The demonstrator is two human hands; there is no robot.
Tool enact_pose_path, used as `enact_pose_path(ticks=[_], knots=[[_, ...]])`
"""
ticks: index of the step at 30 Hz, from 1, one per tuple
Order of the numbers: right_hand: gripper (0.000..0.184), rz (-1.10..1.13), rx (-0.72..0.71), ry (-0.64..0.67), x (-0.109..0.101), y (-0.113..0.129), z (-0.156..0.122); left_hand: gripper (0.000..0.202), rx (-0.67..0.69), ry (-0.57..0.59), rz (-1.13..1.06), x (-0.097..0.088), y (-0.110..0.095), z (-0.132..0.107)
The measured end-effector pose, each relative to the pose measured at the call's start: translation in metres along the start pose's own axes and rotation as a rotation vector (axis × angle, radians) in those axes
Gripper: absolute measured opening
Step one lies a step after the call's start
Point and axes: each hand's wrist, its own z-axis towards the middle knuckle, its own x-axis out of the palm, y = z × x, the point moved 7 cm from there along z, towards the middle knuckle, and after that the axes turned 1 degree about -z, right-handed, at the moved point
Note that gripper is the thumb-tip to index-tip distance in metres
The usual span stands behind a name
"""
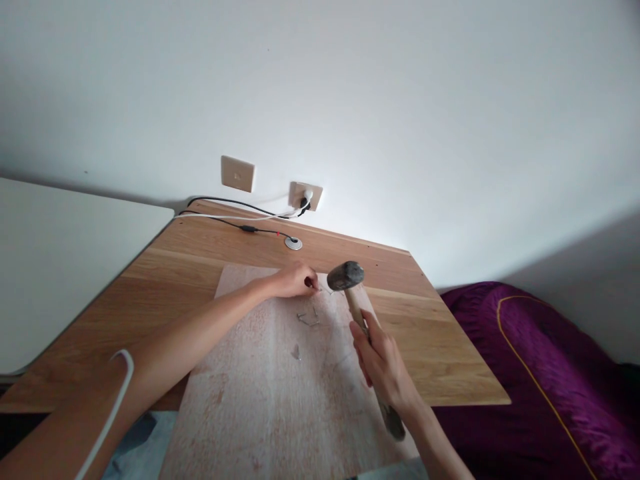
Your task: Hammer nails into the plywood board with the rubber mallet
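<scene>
A pale wooden board [260, 400] lies on a wooden desk [185, 267]. My left hand [294, 281] rests on the board's far end, its fingers pinched on a small nail [320, 289] that stands on the board. My right hand [381, 363] is wrapped round the wooden handle of a hammer. The hammer's dark head [345, 275] hangs just right of the nail, a little above the board. A few loose nails [308, 319] lie on the board between my hands, and one more nail [297, 352] lies nearer me.
Black and white cables [240, 215] run along the desk's far edge to a wall socket [305, 195]. A switch plate [237, 173] sits to its left. A white surface [55, 260] adjoins the desk on the left. A purple bedcover [540, 373] lies to the right.
</scene>
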Motion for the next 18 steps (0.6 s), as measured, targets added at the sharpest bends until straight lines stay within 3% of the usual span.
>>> enact_pose_path(ticks=[4,11,18], knots=[[0.050,0.043,0.004,-0.024,-0.005,0.000,-0.002,0.005,0.017,-0.004,-0.012,-0.001,-0.001,0.000],[0.045,-0.009,0.017,0.060,0.004,0.000,-0.002,0.005,0.018,-0.024,0.013,0.000,-0.001,-0.001],[0.041,-0.008,-0.084,-0.167,-0.023,0.019,-0.007,0.012,0.041,-0.007,0.019,0.000,-0.004,0.000]])
